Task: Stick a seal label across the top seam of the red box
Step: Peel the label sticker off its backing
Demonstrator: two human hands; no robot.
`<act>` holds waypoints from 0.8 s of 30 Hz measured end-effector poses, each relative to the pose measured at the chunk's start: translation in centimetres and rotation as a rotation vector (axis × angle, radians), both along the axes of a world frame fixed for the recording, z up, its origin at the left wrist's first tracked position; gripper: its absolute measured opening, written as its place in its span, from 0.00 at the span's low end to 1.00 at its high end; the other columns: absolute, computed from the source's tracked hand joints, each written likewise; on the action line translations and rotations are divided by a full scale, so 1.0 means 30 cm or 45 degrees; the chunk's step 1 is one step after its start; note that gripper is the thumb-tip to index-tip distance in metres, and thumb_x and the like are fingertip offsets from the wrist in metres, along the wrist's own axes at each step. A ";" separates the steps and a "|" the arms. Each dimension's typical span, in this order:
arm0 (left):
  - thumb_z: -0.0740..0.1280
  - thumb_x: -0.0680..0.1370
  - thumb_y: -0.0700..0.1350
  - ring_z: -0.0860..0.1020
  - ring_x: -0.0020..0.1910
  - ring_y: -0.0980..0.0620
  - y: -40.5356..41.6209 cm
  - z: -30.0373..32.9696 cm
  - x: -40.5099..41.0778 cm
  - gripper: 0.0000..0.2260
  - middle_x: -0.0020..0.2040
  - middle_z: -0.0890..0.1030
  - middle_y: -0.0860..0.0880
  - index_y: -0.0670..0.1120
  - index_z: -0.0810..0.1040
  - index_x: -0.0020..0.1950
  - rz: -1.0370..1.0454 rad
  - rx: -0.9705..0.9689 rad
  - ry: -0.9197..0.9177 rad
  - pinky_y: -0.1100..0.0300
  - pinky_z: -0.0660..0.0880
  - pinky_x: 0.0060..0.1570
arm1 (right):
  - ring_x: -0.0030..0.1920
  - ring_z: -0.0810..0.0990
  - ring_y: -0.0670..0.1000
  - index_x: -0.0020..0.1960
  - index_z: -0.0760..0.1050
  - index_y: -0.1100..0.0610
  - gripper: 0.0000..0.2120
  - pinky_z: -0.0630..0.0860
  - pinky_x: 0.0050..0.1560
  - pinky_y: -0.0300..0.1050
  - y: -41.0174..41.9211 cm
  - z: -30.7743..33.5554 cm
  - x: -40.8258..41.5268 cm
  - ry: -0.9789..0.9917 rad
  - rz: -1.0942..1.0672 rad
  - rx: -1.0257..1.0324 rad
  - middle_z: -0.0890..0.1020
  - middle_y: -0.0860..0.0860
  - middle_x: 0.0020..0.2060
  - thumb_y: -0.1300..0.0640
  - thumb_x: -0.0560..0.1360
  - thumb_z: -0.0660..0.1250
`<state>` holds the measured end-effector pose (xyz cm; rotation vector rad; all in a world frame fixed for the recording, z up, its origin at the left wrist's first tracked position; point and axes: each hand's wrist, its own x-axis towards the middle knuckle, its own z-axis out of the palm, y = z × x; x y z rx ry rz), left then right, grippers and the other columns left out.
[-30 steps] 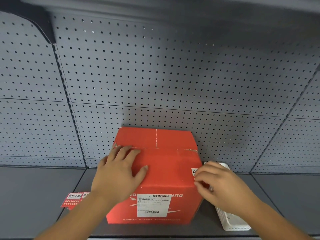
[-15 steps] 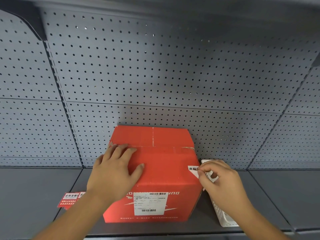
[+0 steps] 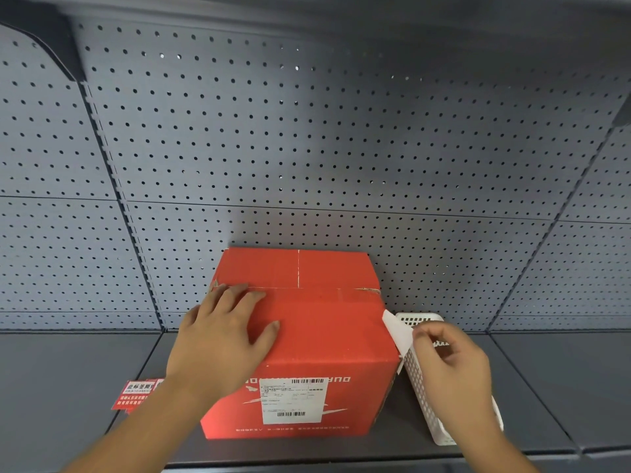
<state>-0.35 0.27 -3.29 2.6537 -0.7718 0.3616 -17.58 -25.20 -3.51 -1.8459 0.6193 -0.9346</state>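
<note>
A red box (image 3: 300,339) sits on a grey shelf (image 3: 68,387) against a pegboard wall (image 3: 307,148), its top flaps closed. The left hand (image 3: 222,339) lies flat on its top, fingers spread. The right hand (image 3: 450,363) pinches a white seal label (image 3: 397,332) just beside the box's right edge. Behind that hand stands a white perforated basket (image 3: 423,397); its contents cannot be seen. Red stickers (image 3: 136,394) lie left of the box.
</note>
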 end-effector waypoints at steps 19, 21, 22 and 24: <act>0.50 0.76 0.72 0.59 0.78 0.51 -0.004 -0.004 0.000 0.28 0.74 0.69 0.59 0.62 0.67 0.72 0.025 0.023 0.023 0.41 0.63 0.73 | 0.33 0.74 0.54 0.42 0.83 0.45 0.11 0.72 0.42 0.50 -0.024 -0.079 -0.031 -0.101 -0.275 0.423 0.79 0.45 0.26 0.59 0.77 0.69; 0.50 0.76 0.72 0.59 0.78 0.51 -0.003 -0.004 0.002 0.28 0.75 0.69 0.59 0.62 0.67 0.72 0.027 0.025 0.027 0.41 0.63 0.73 | 0.31 0.75 0.54 0.42 0.83 0.44 0.11 0.73 0.40 0.49 -0.030 -0.073 -0.037 -0.084 -0.255 0.391 0.80 0.45 0.26 0.58 0.77 0.69; 0.50 0.76 0.72 0.59 0.78 0.51 -0.003 -0.004 0.003 0.28 0.75 0.69 0.59 0.63 0.66 0.72 0.028 0.025 0.029 0.41 0.63 0.73 | 0.31 0.74 0.54 0.41 0.83 0.45 0.11 0.73 0.39 0.48 -0.033 -0.072 -0.041 -0.072 -0.249 0.375 0.80 0.45 0.26 0.59 0.77 0.69; 0.50 0.76 0.72 0.59 0.78 0.51 -0.003 -0.004 0.003 0.28 0.75 0.69 0.59 0.63 0.67 0.72 0.031 0.022 0.032 0.41 0.63 0.73 | 0.29 0.74 0.55 0.40 0.82 0.48 0.10 0.73 0.38 0.48 -0.041 -0.071 -0.045 -0.042 -0.237 0.341 0.79 0.47 0.25 0.59 0.78 0.68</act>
